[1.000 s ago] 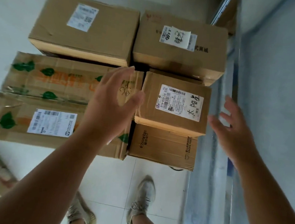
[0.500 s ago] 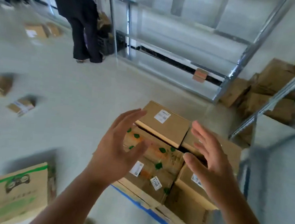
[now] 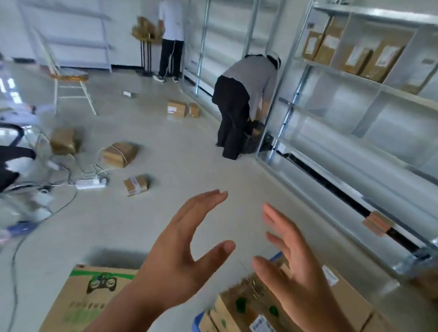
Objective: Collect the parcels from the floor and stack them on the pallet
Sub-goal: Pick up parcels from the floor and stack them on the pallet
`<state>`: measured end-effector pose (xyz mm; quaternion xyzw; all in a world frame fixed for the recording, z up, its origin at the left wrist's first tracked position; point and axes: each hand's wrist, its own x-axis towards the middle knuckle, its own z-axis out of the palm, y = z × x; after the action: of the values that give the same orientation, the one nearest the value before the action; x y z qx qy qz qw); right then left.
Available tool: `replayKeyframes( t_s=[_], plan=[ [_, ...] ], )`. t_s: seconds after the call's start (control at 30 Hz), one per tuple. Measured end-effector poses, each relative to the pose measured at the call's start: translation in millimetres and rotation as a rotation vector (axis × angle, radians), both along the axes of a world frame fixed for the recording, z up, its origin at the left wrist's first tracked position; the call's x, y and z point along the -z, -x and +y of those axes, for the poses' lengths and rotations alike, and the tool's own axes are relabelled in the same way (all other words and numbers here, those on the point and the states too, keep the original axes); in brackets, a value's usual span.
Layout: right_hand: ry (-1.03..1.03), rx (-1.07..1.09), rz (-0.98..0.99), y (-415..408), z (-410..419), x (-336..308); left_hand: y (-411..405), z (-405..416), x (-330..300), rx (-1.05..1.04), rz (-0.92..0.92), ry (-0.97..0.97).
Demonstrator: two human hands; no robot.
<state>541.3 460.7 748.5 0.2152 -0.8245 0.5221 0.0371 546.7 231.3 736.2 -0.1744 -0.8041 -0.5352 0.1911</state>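
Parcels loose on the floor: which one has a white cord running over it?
The flat brown parcel at mid-left; a white cord crosses its top. The small taped parcel nearer has none.

floor [image 3: 186, 168]: scattered parcels [image 3: 119, 154], power strip [image 3: 90, 183], cables | pallet [image 3: 199, 328]: stacked parcels [image 3: 265, 320] | shelf [image 3: 379, 82]: upright parcels [image 3: 355, 53]

Matt cardboard parcels [image 3: 119, 154], glossy floor [image 3: 176, 162], shiny metal shelving [image 3: 348, 129].

Brown parcels [image 3: 291, 320] with green, seemingly leaf-shaped marks; blue pallet [image 3: 198, 329].
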Motion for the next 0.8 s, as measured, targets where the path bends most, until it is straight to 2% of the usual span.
replayKeyframes(
  t_s=[0.23,0.4,0.6,0.8],
  plan=[
    [0.018,-0.173,0.031,50.4,-109.9,-18.3,13.3,-102.9,-1.8,-0.14,-0.018,-0.075],
    [0.049,-0.283,0.042,88.8,-168.0,-2.2,18.3,-159.8,5.3,-0.247,-0.045,-0.08],
    [0.053,-0.378,0.028,141.4,-207.6,22.3,42.7,-196.4,21.3,-0.338,-0.095,-0.125],
    [0.102,-0.407,0.003,228.4,-224.4,41.6,113.7,-214.3,28.3,-0.375,-0.145,-0.076]
  ],
)
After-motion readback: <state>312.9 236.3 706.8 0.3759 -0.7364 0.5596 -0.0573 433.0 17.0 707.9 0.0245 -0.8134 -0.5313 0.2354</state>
